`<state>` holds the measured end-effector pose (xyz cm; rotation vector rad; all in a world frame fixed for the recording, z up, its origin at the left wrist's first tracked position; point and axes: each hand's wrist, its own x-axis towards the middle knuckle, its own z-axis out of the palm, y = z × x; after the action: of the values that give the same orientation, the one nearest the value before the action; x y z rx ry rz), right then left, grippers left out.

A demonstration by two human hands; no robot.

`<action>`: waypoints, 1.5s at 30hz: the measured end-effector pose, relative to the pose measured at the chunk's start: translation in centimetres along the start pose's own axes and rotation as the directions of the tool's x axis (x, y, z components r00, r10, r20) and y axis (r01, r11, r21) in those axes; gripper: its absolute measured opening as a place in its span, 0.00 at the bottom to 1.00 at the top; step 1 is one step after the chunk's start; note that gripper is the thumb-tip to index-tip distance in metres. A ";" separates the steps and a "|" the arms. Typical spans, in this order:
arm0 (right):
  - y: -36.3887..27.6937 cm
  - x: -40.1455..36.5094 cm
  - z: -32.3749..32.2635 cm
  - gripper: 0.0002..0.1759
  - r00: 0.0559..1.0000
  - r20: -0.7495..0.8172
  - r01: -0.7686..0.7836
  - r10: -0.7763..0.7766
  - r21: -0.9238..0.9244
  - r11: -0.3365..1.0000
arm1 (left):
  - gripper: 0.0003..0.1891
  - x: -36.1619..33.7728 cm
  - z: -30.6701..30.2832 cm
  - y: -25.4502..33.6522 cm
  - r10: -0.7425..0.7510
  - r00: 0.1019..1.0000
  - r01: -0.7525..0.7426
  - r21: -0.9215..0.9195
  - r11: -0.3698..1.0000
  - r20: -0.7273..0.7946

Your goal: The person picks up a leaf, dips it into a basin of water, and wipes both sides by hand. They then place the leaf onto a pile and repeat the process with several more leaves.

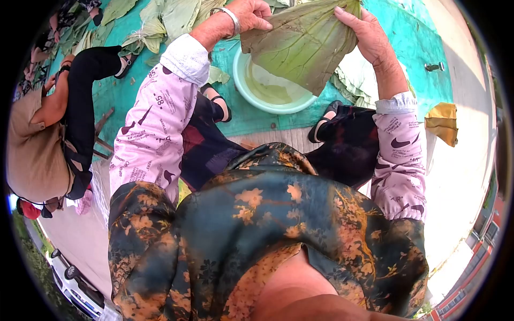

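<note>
A large green lotus leaf (302,45), brownish along its edges and apparently folded, hangs between my two hands. My left hand (249,16), with a silver bangle at the wrist, pinches its left edge between thumb and fingers. On the other side my right hand (369,37) grips the upper right part, thumb lying on the leaf's face. Below and partly behind the leaf stands a pale green basin (278,108) with shallow, yellowish water in it. A stack of pale leaves (353,80) lies right of the basin, close under my right hand.
More leaves (174,18) are spread over the green ground sheet (257,124) at the upper left. A seated person (40,142) is at the left. A yellow-brown piece (442,124) lies at the sheet's right edge, near a small metal object (435,67). My feet flank the basin.
</note>
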<state>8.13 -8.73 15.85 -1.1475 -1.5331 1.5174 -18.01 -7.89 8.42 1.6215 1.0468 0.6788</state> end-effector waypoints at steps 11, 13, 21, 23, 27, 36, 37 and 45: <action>1.4 0.6 -1.7 0.20 0.998 -0.063 -0.012 0.013 0.004 1.000 | 0.03 -0.3 -0.7 0.0 -0.025 0.993 0.048 0.199 0.979 -0.118; 1.3 0.7 -1.8 0.21 0.995 -0.089 -0.050 0.051 0.011 0.999 | 0.03 -0.4 -0.9 -0.1 0.040 0.989 0.001 0.276 0.961 -0.143; 2.7 1.3 -3.4 0.18 0.989 -0.137 -0.048 0.047 0.001 0.999 | 0.11 -0.7 -1.2 -1.0 -0.104 0.994 0.088 0.357 0.930 0.025; 2.7 1.4 -3.5 0.17 0.986 -0.164 -0.041 0.041 0.002 0.999 | 0.10 -0.8 -1.3 -1.4 -0.089 0.996 0.071 0.399 0.914 0.027; 2.3 1.5 -4.7 0.17 0.986 -0.166 -0.020 0.032 0.069 0.997 | 0.10 -0.9 -1.4 -1.8 -0.010 0.999 -0.012 0.506 0.863 0.040; 2.9 1.7 -7.2 0.16 0.975 -0.220 0.032 0.006 0.168 0.985 | 0.12 -0.2 -2.3 -3.5 0.114 0.977 -0.028 0.417 0.908 -0.182; 3.0 1.8 -7.3 0.16 0.977 -0.215 0.023 0.015 0.173 0.985 | 0.12 -0.4 -2.3 -3.0 0.098 0.973 -0.010 0.387 0.922 -0.208; 4.1 2.3 -5.8 0.19 0.966 -0.255 -0.009 0.040 0.122 0.992 | 0.09 -1.3 -3.2 -1.3 0.052 0.959 0.137 0.615 0.777 -0.280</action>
<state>13.12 -4.66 12.01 -1.2423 -1.2422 1.3946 -21.69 -7.51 8.23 2.1024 1.6478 0.5641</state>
